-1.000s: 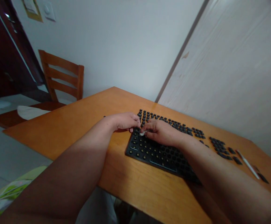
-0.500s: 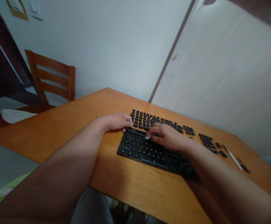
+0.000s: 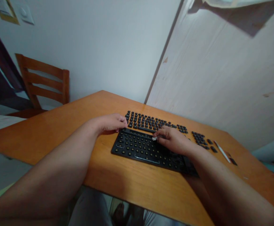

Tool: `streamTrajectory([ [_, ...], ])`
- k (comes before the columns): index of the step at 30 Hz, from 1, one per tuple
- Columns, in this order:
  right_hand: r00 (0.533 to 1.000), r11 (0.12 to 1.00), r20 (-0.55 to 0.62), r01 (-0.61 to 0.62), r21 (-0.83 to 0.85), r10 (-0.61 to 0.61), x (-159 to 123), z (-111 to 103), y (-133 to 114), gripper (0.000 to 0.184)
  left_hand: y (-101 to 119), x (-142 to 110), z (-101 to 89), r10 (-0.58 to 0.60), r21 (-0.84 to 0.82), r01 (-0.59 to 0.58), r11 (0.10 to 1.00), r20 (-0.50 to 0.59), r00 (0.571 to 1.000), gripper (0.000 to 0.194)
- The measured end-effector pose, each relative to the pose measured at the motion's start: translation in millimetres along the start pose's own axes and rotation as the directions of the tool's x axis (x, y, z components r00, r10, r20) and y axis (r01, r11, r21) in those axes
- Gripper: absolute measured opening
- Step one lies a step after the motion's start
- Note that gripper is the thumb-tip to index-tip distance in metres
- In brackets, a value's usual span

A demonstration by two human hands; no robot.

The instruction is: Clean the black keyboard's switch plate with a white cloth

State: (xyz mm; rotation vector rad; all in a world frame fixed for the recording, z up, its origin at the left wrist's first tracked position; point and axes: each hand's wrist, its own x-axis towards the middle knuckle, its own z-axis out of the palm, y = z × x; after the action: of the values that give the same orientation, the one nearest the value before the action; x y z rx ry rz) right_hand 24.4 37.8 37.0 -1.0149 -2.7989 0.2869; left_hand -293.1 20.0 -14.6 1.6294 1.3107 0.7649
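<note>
A black keyboard base (image 3: 137,149) with its keycaps taken off lies on the orange wooden table (image 3: 57,131). My right hand (image 3: 172,139) rests over the base's middle, its fingers pinched on a small white wad (image 3: 154,138) pressed to the upper rows. My left hand (image 3: 111,122) is curled, fingers closed, touching the base's far left corner. Removed black keycaps (image 3: 151,121) are laid out in rows on the table just behind the base.
More keycaps (image 3: 200,139) and a white pen-like tool (image 3: 221,151) lie to the right. A wooden chair (image 3: 42,83) stands at the table's far left end. Walls run close behind the table. My legs show under the near edge.
My right hand with the white wad has slid to the right along the upper rows of the base. The left hand has stayed at the corner. The camera has turned.
</note>
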Motion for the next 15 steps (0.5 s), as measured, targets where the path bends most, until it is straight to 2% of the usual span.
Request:
streamTrajectory([
  [4, 0.984, 0.990, -0.139, -0.096, 0.100, 0.110, -17.0, -5.8, 12.2, 0.017, 8.5, 0.1, 7.2, 0.085, 0.055, -0.079, 0.995, -0.105, 0.991, 0.016],
  [8, 0.964, 0.978, -0.189, -0.165, 0.131, 0.188, -30.2, -2.2, 20.6, 0.019, 28.0, 4.3, 13.2, 0.214, 0.225, -0.170, 0.959, -0.189, 0.958, 0.017],
  [11, 0.962, 0.976, -0.183, -0.179, 0.126, 0.200, -33.5, 3.3, 20.0, 0.019, 52.8, 5.2, 15.1, 0.229, 0.398, -0.169, 0.902, -0.107, 0.968, 0.017],
  [15, 0.966, 0.982, -0.189, -0.162, 0.094, 0.177, -28.9, 5.2, 12.2, 0.018, 91.2, 5.1, 20.5, 0.128, 0.629, -0.124, 0.767, 0.039, 0.991, 0.014],
])
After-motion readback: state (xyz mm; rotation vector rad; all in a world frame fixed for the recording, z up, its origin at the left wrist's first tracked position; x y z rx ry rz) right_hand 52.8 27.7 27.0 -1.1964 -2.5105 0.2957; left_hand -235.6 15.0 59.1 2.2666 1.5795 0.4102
